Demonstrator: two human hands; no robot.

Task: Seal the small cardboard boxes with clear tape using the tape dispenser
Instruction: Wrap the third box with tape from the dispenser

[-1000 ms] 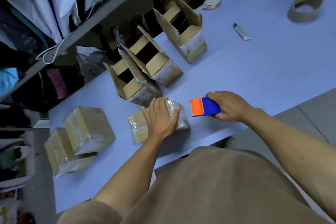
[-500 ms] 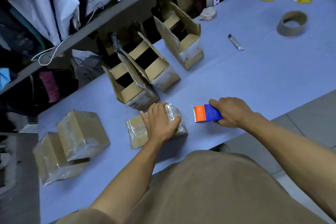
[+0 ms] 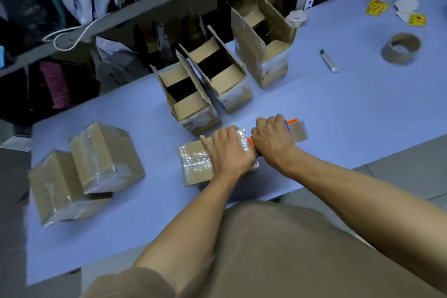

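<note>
A small taped cardboard box (image 3: pixel 196 164) lies on the blue table near its front edge. My left hand (image 3: pixel 229 150) rests on top of it, with the fingers curled over the far right end. My right hand (image 3: pixel 272 140) grips the orange and blue tape dispenser (image 3: pixel 296 129), whose brown tape roll shows past my knuckles. The dispenser's orange front touches the box's right end. Three open boxes (image 3: pixel 208 94) stand behind, flaps up. Two sealed boxes (image 3: pixel 96 159) lie stacked at the left.
A spent cardboard tape core (image 3: pixel 400 48) lies at the far right, with a small metal cutter (image 3: pixel 329 60) nearer. Yellow stickers (image 3: pixel 377 7) and paper scraps sit at the back right. A shelf with bags runs behind the table (image 3: pixel 350 104).
My right hand has brought the dispenser left from the table up against the box's right end. My left hand has stayed on the box.
</note>
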